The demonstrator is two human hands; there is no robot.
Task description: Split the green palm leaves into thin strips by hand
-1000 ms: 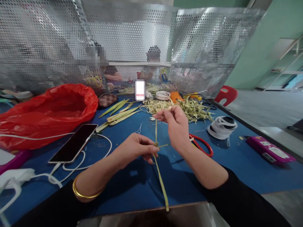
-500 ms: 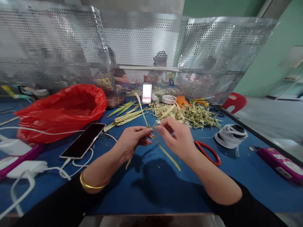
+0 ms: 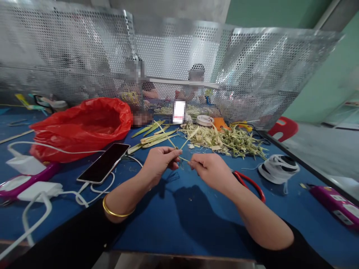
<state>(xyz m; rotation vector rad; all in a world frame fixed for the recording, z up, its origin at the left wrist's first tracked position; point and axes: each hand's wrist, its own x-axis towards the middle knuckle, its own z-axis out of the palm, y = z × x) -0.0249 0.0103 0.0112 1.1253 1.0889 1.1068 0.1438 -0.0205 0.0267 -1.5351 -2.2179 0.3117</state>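
My left hand [image 3: 162, 164] pinches a small crossing of pale green-yellow leaf strips [image 3: 165, 135] between thumb and fingertips, above the blue table. Two strip ends stick up and away from that crossing, one leaning left and one leaning right. Another leaf strip runs rightward from it, and its end sits in the closed fingers of my right hand [image 3: 211, 170]. The short span between the hands looks stretched straight. Beside my right wrist lies a red-handled tool [image 3: 252, 186], partly hidden by the forearm.
Leaf stalks [image 3: 157, 138] and a heap of shredded leaves [image 3: 224, 140] lie beyond my hands. Left are a red plastic bag [image 3: 70, 138], a phone [image 3: 103, 164] and white cables. A white cord roll [image 3: 277, 170] stands right. People sit behind a perforated screen [image 3: 174, 48].
My right hand has come down from beside the crossing and closed on a strip, drawing it right. The strip that hung toward the table front now points up. The view has shifted slightly left.
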